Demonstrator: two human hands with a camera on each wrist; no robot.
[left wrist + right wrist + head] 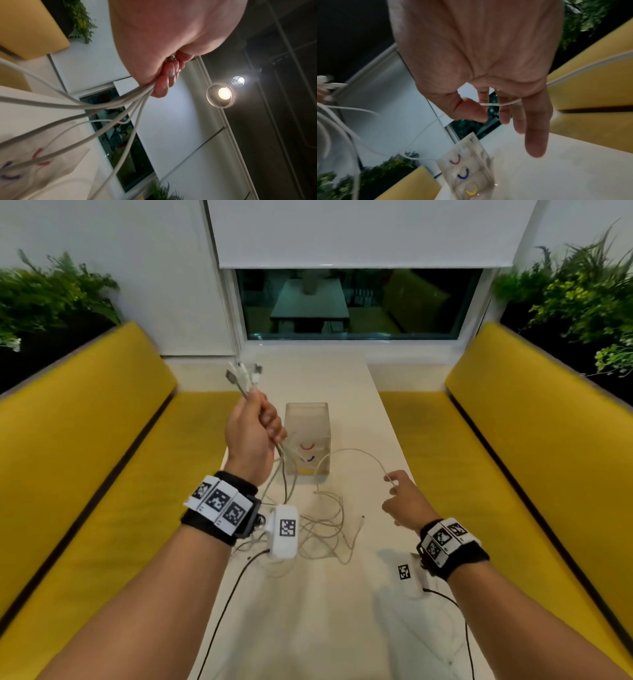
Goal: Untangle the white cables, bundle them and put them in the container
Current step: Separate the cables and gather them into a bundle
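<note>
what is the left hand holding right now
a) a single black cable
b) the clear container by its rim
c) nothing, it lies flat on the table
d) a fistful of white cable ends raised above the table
d: in the head view the left hand grips several white cables with their plugs sticking up out of the fist, above the table beside the clear container.

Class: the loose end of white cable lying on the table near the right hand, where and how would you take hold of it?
Probably pinch the loose end just behind its plug, from above with the right hand: it lies flat, clear of the tangle.
</note>
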